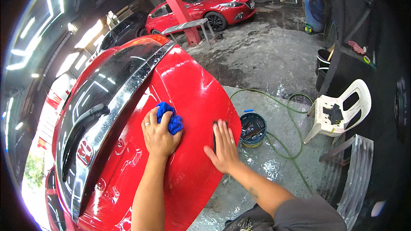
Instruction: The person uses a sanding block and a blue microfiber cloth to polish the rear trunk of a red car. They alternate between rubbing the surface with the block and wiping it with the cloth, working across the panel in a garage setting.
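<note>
From where I'm standing, the red panel (201, 85) is spreading out right below the rear window (112, 74) of the car, directly under the person's two hands. Its paint is glowing a deep, glossy red, with pale streaks of light running across its upper part. Around the recess on the left, the surface is shining more sharply, and glints are gathering about the round sockets there. Toward the right its edge is sweeping out in a wide curve.

The left hand (160, 134), wearing a ring, is holding a bright blue cloth (174, 124) against the red; the cloth is bunching into soft, fuzzy folds, and the fingers are curling over it, with thumb and forefinger standing apart around it. The right hand (222, 147) is resting near the curved edge, its fingers lying straight and close together, the thumb angling away. A dark pad (215, 136) is peeking out beside them; I can't tell whether they are gripping it. Just beyond that edge, a bucket (265, 130) is sitting on the floor.
</note>
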The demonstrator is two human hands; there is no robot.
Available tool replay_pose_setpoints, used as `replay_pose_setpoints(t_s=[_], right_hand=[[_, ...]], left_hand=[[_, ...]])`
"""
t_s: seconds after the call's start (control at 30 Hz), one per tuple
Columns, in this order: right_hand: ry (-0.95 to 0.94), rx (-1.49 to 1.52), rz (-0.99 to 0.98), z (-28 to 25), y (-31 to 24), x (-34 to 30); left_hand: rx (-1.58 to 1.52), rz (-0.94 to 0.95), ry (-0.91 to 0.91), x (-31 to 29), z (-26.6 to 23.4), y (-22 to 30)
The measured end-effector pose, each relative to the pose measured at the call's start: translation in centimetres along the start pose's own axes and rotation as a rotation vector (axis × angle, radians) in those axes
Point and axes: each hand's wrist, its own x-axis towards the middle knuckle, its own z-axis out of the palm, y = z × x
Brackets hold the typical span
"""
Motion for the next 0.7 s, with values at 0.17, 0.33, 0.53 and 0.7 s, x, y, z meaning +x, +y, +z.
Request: replay_pose_setpoints(t_s=[0.17, 0.33, 0.53, 0.7], right_hand=[[0.035, -0.1, -0.031, -1.2, 3.8, 5.7], [-0.085, -0.142, -0.125, -3.6, 9.1, 12.8], [-0.143, -0.152, -0.198, -4.6, 12.3, 5.7], [-0.071, -0.154, -0.189, -4.2, 11.1, 16.2]], left_hand=[[-0.018, 0.003, 0.006, 0.5, 0.6, 0.4], [0.007, 0.0, -0.018, 0.3, 0.9, 0.2], [0.01, -0.017, -0.02, 0.5, 1.0, 0.6], [0.03, 0.006, -0.035, 1.1, 1.1, 1.1]])
